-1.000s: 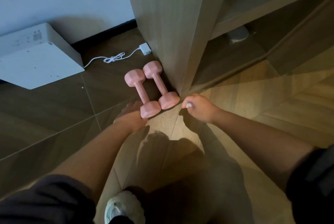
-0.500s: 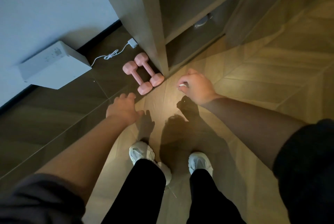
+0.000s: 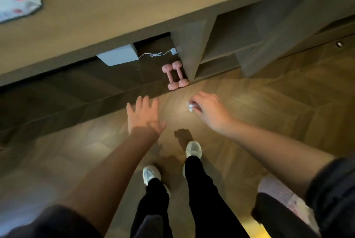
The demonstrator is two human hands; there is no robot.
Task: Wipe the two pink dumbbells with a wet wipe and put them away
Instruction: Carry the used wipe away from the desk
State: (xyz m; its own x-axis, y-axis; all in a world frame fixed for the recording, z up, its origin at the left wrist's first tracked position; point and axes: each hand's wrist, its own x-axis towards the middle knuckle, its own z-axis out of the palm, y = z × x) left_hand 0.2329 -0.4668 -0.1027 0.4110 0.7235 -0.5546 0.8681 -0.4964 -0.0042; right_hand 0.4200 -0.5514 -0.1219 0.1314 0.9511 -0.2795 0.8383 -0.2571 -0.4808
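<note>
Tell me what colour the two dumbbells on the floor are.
The dumbbells are both plain pink, with no pattern. The head view shows it best.

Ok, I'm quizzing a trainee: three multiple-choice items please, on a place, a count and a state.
1. The pink dumbbells lie: A on the desktop; B on the floor by the cabinet panel; C on a box.
2. Dumbbells: A one; B two; C three.
3. The left hand is: A open; B gripping a dumbbell; C a fist.
Answers: B, floor beside the panel; B, a pair side by side; A, fingers spread, while the right hand pinches the wipe.
</note>
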